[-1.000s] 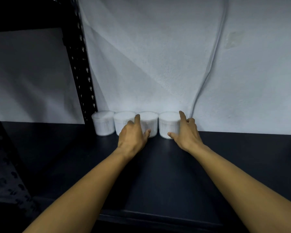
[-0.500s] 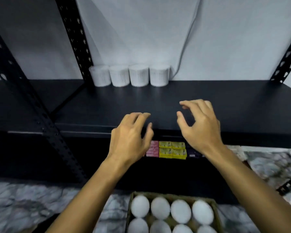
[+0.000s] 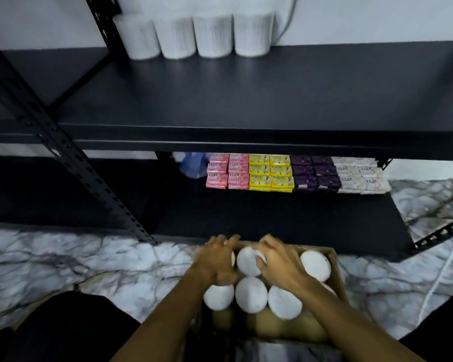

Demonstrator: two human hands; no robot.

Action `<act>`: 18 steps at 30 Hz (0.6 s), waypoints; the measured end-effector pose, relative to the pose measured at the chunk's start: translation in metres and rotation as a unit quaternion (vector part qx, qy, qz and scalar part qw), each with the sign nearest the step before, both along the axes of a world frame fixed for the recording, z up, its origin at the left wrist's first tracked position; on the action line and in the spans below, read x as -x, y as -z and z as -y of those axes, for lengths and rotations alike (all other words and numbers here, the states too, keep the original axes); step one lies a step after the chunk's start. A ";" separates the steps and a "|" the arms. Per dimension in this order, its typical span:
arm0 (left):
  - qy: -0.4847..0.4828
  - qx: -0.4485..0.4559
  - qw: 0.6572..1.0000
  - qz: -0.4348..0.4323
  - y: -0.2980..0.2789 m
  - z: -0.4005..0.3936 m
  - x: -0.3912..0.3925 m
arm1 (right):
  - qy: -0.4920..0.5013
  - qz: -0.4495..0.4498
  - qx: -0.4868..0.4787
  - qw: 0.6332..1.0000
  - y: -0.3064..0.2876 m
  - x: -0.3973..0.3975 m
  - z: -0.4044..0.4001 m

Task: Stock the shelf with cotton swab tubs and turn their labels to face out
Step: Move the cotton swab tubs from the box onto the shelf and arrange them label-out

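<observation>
Cardboard box on floor, several tubs left. Left hand and right hand curl over back-row tubs; firm grip unclear. Four tubs on shelf; labels unreadable.

My left hand hides the tub beneath it, and my right hand covers another, so I can't tell whether either has a grip. Both hands are motion-blurred. The shelved tubs, far above my hands, are cropped at the top, labels unreadable.
</observation>
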State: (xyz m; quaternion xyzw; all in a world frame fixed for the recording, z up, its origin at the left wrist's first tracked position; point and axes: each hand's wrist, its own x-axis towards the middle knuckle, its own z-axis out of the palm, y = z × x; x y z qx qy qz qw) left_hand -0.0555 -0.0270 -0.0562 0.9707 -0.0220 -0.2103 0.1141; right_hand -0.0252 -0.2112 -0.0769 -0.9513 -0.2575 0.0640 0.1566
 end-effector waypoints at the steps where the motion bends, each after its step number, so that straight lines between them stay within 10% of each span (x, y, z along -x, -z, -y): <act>1: 0.005 -0.006 0.999 -0.046 0.013 0.000 0.004 | -0.016 -0.041 0.027 0.999 0.013 0.006 -0.003; 7: -0.035 -0.091 0.988 -0.124 0.092 0.001 0.034 | -0.052 -0.166 0.196 0.965 0.072 0.036 -0.009; 18: 0.004 -0.130 0.983 -0.126 0.133 0.001 0.045 | -0.035 -0.157 0.233 0.959 0.134 0.050 -0.024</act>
